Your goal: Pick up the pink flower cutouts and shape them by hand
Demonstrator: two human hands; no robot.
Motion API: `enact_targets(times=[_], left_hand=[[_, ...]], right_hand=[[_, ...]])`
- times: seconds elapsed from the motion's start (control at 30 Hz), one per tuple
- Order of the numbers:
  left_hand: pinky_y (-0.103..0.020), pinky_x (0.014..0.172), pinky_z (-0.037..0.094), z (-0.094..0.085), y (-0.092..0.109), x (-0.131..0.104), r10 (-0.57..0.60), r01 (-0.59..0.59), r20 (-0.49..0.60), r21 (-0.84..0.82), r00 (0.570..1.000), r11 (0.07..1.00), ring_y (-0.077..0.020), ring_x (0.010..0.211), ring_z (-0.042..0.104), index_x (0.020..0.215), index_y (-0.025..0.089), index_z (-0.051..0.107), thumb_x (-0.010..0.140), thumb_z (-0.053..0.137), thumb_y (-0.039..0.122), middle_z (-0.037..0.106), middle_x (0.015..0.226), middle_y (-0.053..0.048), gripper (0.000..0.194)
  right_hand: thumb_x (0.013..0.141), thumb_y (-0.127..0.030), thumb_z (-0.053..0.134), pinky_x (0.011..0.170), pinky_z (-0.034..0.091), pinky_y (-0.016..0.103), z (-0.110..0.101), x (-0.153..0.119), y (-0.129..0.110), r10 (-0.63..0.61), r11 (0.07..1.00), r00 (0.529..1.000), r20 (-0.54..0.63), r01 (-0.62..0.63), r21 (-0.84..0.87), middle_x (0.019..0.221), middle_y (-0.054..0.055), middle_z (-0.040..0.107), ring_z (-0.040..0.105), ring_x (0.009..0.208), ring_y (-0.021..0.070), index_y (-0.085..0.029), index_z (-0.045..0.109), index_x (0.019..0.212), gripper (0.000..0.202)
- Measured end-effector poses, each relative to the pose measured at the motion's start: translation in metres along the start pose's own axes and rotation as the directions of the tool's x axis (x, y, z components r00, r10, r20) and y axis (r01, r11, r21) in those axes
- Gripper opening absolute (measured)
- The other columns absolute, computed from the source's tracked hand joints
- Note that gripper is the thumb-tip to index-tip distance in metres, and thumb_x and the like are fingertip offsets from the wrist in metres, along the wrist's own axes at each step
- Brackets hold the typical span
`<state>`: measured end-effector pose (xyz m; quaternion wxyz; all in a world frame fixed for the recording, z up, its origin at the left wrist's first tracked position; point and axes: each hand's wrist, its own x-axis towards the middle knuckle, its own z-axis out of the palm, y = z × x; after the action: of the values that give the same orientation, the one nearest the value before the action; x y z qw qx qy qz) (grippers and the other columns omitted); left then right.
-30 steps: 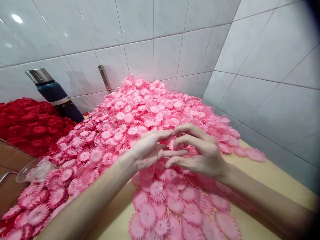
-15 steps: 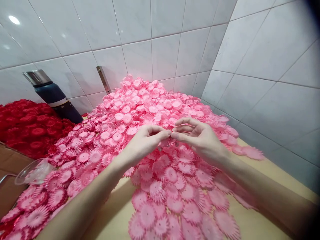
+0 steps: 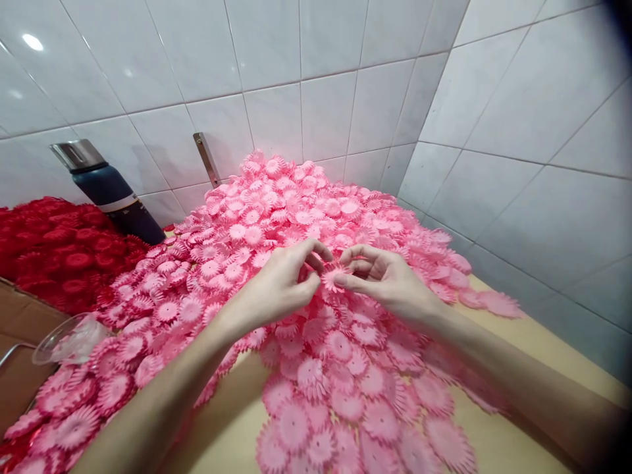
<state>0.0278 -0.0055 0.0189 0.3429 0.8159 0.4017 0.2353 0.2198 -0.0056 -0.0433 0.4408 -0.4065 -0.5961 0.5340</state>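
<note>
My right hand (image 3: pixel 388 273) pinches a pink fabric flower piece (image 3: pixel 332 279) between thumb and fingers, above the heap. The piece is round, with a fringed, notched edge. Just left of it is my left hand (image 3: pixel 295 276), its fingers curled and its thumb apart from the index finger, with nothing visible between them. Around and below both hands spreads a large heap of similar pink flower pieces (image 3: pixel 291 197), many with a small dark hole at the centre.
Red flower pieces (image 3: pixel 64 257) are piled at the left. A dark blue bottle (image 3: pixel 111 191) with a metal cap leans there. Nearer are a clear plastic container (image 3: pixel 69 339) and a cardboard box (image 3: pixel 22 329). Tiled walls (image 3: pixel 326 112) bound the yellowish table (image 3: pixel 222 421).
My left hand has moved slightly left, its thumb and index finger parting from the pinch. The flower piece now shows more fully at my right fingertips.
</note>
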Motion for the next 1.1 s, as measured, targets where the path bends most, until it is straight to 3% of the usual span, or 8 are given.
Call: enact_targets(times=[0.13,0.27,0.37,0.47,0.57,0.7,0.87,1.1], left_hand=[[-0.031,0.073,0.046,0.000,0.002,-0.002,-0.014,0.014,-0.001,0.080,1.000,0.997,-0.0154,0.083,0.058,0.093,0.017,0.057,0.086,0.038,0.011,0.064,0.092,-0.004,0.022],[-0.029,0.068,0.045,0.000,0.003,-0.002,-0.042,0.043,0.054,-0.020,0.998,0.999,-0.0147,0.079,0.058,0.096,0.019,0.056,0.091,0.046,0.030,0.064,0.090,-0.003,0.015],[-0.025,0.063,0.044,-0.001,-0.001,-0.001,-0.036,0.045,0.067,-0.135,0.997,0.990,-0.0128,0.076,0.058,0.103,0.019,0.053,0.088,0.055,0.030,0.062,0.090,-0.002,0.019],[-0.025,0.062,0.044,-0.003,-0.005,0.001,-0.022,0.027,0.038,-0.127,0.999,0.991,-0.0123,0.074,0.057,0.101,0.019,0.053,0.086,0.056,0.025,0.061,0.086,-0.001,0.017],[-0.025,0.061,0.046,-0.002,-0.003,0.000,-0.002,0.001,-0.013,-0.060,1.000,0.998,-0.0125,0.071,0.059,0.097,0.018,0.054,0.085,0.056,0.021,0.062,0.082,-0.001,0.012],[-0.025,0.061,0.047,0.000,0.004,-0.002,0.027,-0.027,-0.017,-0.007,0.999,1.000,-0.0125,0.069,0.061,0.094,0.017,0.053,0.085,0.056,0.018,0.063,0.079,-0.001,0.009],[-0.026,0.064,0.047,-0.001,0.007,-0.004,0.029,-0.029,0.011,0.048,1.000,0.998,-0.0134,0.073,0.062,0.096,0.018,0.053,0.088,0.055,0.022,0.066,0.082,-0.001,0.010],[-0.027,0.067,0.048,-0.002,0.004,-0.004,0.018,-0.014,0.086,-0.037,0.996,0.999,-0.0143,0.078,0.064,0.097,0.018,0.058,0.091,0.055,0.037,0.068,0.087,-0.002,0.020]], right_hand=[[0.072,-0.034,0.079,0.058,0.040,0.024,0.002,0.000,0.003,-0.056,0.997,0.998,0.021,0.054,0.061,0.067,-0.005,0.059,0.052,0.061,0.0100,-0.022,0.048,0.088,0.037],[0.075,-0.035,0.077,0.056,0.039,0.025,0.007,-0.002,0.001,-0.134,0.987,0.991,0.030,0.130,0.100,0.068,-0.006,0.051,0.049,0.060,0.0097,-0.023,0.041,0.081,0.038],[0.081,-0.038,0.070,0.058,0.041,0.024,0.009,-0.004,-0.001,-0.155,0.986,0.988,0.017,0.153,0.065,0.071,-0.005,0.053,0.050,0.062,0.0095,-0.022,0.045,0.082,0.029],[0.086,-0.039,0.064,0.060,0.044,0.024,0.010,-0.004,-0.002,-0.117,0.993,0.993,0.017,0.117,0.025,0.074,-0.003,0.060,0.055,0.064,0.0102,-0.022,0.053,0.095,0.022],[0.073,-0.033,0.078,0.065,0.048,0.026,0.010,-0.005,-0.002,-0.103,0.995,0.995,-0.012,0.103,0.001,0.080,-0.001,0.066,0.061,0.071,0.0125,-0.023,0.056,0.102,0.037],[0.062,-0.027,0.085,0.056,0.044,0.023,0.009,-0.006,-0.003,-0.029,0.998,0.997,-0.067,0.026,-0.054,0.066,-0.004,0.065,0.057,0.059,0.0104,-0.022,0.059,0.097,0.044],[0.071,-0.035,0.079,0.048,0.037,0.021,0.009,-0.007,-0.003,-0.051,0.995,0.999,-0.011,0.050,-0.084,0.054,-0.008,0.053,0.042,0.046,0.0060,-0.020,0.064,0.105,0.040],[0.082,-0.037,0.069,0.060,0.048,0.028,0.009,-0.010,0.006,-0.159,0.980,0.987,0.017,0.160,-0.114,0.066,-0.002,0.064,0.061,0.062,0.0144,-0.020,0.064,0.107,0.031]])
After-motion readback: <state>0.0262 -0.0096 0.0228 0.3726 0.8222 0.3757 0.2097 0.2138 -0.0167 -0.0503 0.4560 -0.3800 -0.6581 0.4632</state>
